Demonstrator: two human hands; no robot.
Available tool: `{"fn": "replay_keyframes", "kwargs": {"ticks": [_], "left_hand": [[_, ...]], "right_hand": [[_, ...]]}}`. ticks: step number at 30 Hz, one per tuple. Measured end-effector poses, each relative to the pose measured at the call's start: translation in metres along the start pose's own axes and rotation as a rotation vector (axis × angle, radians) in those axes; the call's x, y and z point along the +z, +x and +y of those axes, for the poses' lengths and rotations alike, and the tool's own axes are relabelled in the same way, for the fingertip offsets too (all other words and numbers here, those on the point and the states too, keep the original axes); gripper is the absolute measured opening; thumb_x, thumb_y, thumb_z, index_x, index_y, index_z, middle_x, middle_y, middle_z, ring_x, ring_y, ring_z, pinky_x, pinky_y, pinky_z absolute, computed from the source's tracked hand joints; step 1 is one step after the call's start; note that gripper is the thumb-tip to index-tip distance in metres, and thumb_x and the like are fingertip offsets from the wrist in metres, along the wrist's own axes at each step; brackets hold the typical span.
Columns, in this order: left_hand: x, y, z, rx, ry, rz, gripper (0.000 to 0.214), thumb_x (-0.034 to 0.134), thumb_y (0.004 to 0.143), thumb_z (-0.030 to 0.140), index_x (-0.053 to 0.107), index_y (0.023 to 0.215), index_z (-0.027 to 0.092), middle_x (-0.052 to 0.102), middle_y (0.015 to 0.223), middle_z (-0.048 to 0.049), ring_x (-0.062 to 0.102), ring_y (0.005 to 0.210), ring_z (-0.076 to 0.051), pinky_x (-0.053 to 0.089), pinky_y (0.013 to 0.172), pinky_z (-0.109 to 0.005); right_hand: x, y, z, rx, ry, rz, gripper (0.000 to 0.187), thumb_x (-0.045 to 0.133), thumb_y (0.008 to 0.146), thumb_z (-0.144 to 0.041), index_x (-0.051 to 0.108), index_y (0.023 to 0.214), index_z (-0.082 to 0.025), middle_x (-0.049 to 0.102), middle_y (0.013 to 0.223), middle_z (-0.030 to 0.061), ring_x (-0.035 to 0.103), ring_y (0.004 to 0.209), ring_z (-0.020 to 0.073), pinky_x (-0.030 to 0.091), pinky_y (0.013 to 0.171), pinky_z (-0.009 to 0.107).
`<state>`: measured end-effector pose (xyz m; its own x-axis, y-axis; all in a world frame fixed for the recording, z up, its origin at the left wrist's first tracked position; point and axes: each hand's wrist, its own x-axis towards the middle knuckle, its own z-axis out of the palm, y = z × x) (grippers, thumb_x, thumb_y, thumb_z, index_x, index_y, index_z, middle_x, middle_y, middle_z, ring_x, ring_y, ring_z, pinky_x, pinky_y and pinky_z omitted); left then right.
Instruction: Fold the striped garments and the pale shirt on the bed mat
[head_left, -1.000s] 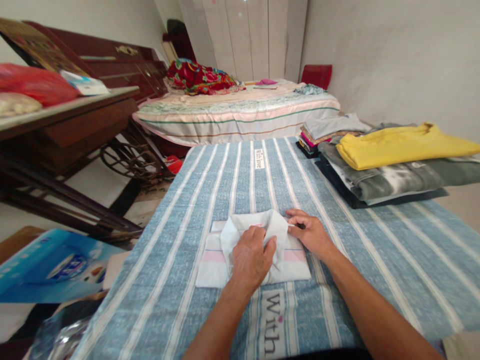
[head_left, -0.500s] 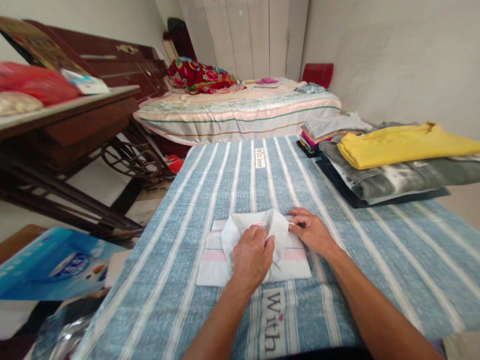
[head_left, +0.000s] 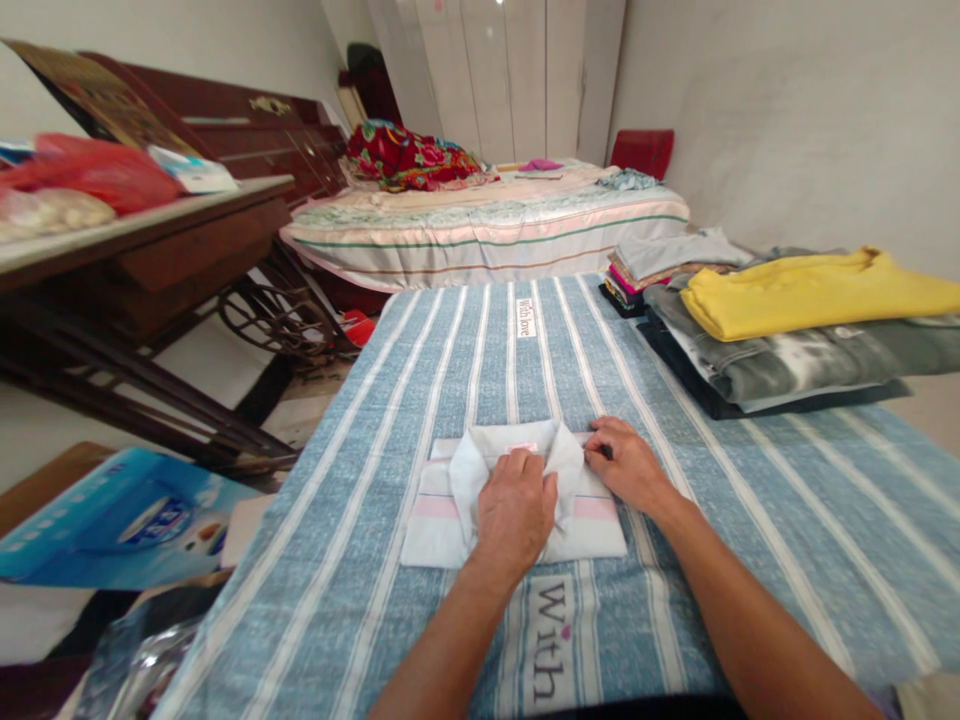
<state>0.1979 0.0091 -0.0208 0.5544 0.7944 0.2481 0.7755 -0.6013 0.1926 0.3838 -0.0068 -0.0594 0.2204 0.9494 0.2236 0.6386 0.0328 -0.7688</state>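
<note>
A folded white shirt with a pink stripe and a raised collar lies on a blue-and-white striped cloth covering the table. My left hand rests on the middle of the shirt, just below the collar, with its fingers curled down onto the fabric. My right hand sits at the shirt's right upper corner, fingertips pinching the collar's right edge.
A stack of folded clothes with a yellow top sits at the right, a smaller pile behind it. A bed stands beyond the table. A dark wooden sewing table is at left, a blue box below it.
Both hands have stayed on the shirt; the collar has been pressed a little flatter and my right hand closed in on its edge. The view shifted slightly.
</note>
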Motion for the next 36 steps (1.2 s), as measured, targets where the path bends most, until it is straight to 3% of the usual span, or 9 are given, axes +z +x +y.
{"fn": "replay_keyframes", "kwargs": {"ticks": [7, 10, 14, 17, 21, 25, 28, 32, 36], "left_hand": [[-0.003, -0.001, 0.001, 0.062, -0.066, 0.041, 0.013, 0.053, 0.084, 0.02, 0.058, 0.095, 0.016, 0.061, 0.101, -0.0092, 0.055, 0.102, -0.023, 0.048, 0.088, -0.037], [-0.022, 0.0, -0.013, 0.12, -0.328, 0.197, 0.013, 0.049, 0.086, 0.021, 0.058, 0.096, 0.018, 0.062, 0.102, -0.0064, 0.058, 0.097, -0.018, 0.05, 0.082, -0.03], [-0.047, 0.003, -0.048, -0.049, -0.425, 0.409, 0.014, 0.048, 0.086, 0.025, 0.06, 0.091, 0.019, 0.065, 0.094, -0.0026, 0.061, 0.083, -0.014, 0.051, 0.068, -0.024], [-0.045, 0.006, -0.071, -0.027, -0.285, 0.297, 0.016, 0.046, 0.085, 0.022, 0.061, 0.087, 0.019, 0.065, 0.09, -0.0033, 0.061, 0.082, -0.016, 0.051, 0.072, -0.028], [-0.027, 0.011, -0.081, 0.12, -0.082, 0.102, 0.018, 0.046, 0.083, 0.018, 0.062, 0.092, 0.018, 0.066, 0.103, -0.0071, 0.058, 0.1, -0.021, 0.045, 0.09, -0.036], [-0.019, 0.018, -0.076, 0.062, 0.033, -0.007, 0.019, 0.047, 0.084, 0.019, 0.063, 0.093, 0.016, 0.06, 0.118, -0.0099, 0.052, 0.112, -0.023, 0.038, 0.099, -0.038], [-0.021, 0.022, -0.07, 0.003, 0.073, -0.082, 0.019, 0.044, 0.085, 0.02, 0.062, 0.091, 0.016, 0.062, 0.111, -0.0094, 0.054, 0.108, -0.021, 0.04, 0.096, -0.036], [-0.022, 0.024, -0.067, -0.021, 0.097, -0.106, 0.022, 0.04, 0.087, 0.02, 0.062, 0.084, 0.017, 0.063, 0.095, -0.0075, 0.058, 0.095, -0.019, 0.044, 0.088, -0.033], [-0.015, 0.026, -0.073, 0.002, 0.057, -0.056, 0.025, 0.038, 0.086, 0.02, 0.062, 0.084, 0.018, 0.064, 0.098, -0.0079, 0.058, 0.098, -0.019, 0.043, 0.091, -0.032]], "right_hand": [[-0.004, -0.003, -0.004, -0.05, -0.037, 0.063, 0.01, 0.052, 0.07, -0.016, 0.06, 0.068, -0.021, 0.061, 0.083, 0.0034, 0.056, 0.088, 0.0198, 0.043, 0.083, 0.037], [-0.018, -0.011, -0.008, -0.042, -0.036, 0.134, 0.015, 0.05, 0.074, -0.02, 0.061, 0.083, -0.021, 0.063, 0.09, 0.0036, 0.057, 0.089, 0.0197, 0.045, 0.081, 0.037], [-0.032, -0.027, -0.027, -0.153, -0.036, 0.235, 0.013, 0.051, 0.077, -0.021, 0.061, 0.085, -0.022, 0.065, 0.095, 0.0034, 0.059, 0.094, 0.02, 0.045, 0.086, 0.038], [-0.026, -0.043, -0.046, -0.303, -0.05, 0.188, 0.014, 0.05, 0.08, -0.017, 0.061, 0.088, -0.022, 0.065, 0.098, 0.0043, 0.058, 0.099, 0.0199, 0.046, 0.09, 0.039], [-0.001, -0.064, -0.063, -0.486, -0.124, 0.097, 0.019, 0.051, 0.081, -0.016, 0.061, 0.097, -0.021, 0.063, 0.109, 0.0082, 0.055, 0.109, 0.0216, 0.045, 0.095, 0.042], [0.02, -0.078, -0.063, -0.502, -0.249, 0.056, 0.023, 0.051, 0.081, -0.016, 0.062, 0.102, -0.018, 0.06, 0.117, 0.0124, 0.051, 0.116, 0.025, 0.045, 0.097, 0.045], [0.026, -0.08, -0.057, -0.494, -0.284, 0.046, 0.022, 0.05, 0.083, -0.017, 0.062, 0.102, -0.018, 0.059, 0.118, 0.0125, 0.051, 0.116, 0.025, 0.045, 0.096, 0.045], [0.026, -0.082, -0.056, -0.506, -0.284, 0.054, 0.023, 0.052, 0.082, -0.018, 0.061, 0.103, -0.018, 0.058, 0.12, 0.0136, 0.05, 0.117, 0.0261, 0.046, 0.095, 0.047], [0.021, -0.09, -0.066, -0.515, -0.278, 0.112, 0.025, 0.054, 0.081, -0.017, 0.061, 0.104, -0.018, 0.058, 0.121, 0.0139, 0.049, 0.118, 0.0271, 0.046, 0.095, 0.048]]}}
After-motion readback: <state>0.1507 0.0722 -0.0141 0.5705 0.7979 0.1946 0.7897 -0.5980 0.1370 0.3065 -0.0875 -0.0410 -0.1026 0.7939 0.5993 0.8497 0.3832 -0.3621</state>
